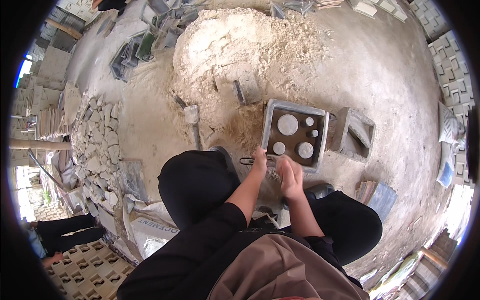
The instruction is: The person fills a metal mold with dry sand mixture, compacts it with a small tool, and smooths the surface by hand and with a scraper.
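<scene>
Both hands down at the near edge of a grey square tray
Left hand is closed on a looped metal tool just off the tray's near-left corner; right hand is a blur beside it, so I can't tell if it's gripping anything. The grey square tray has five pale round pieces sitting inside. Smaller grey box is just right of the tray, sandy heap beyond it, broken stones well off to its left.
</scene>
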